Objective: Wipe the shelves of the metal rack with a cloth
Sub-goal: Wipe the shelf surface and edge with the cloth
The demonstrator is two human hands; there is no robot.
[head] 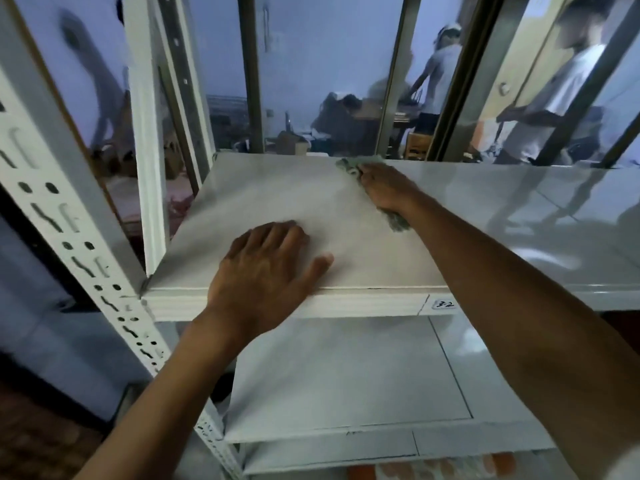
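Note:
A white metal rack fills the view, with its upper shelf straight ahead. At that shelf's far edge my right hand presses a green-grey cloth flat. The cloth shows beyond my fingertips and again under my wrist. Nearer the front edge, my left hand rests palm down on the shelf with its fingers spread. A second white shelf lies below.
A slotted white upright post stands at the left, and a second post stands behind it. Behind the rack, window glass reflects people in a room. A label reading 3-2 sits on the shelf's front lip.

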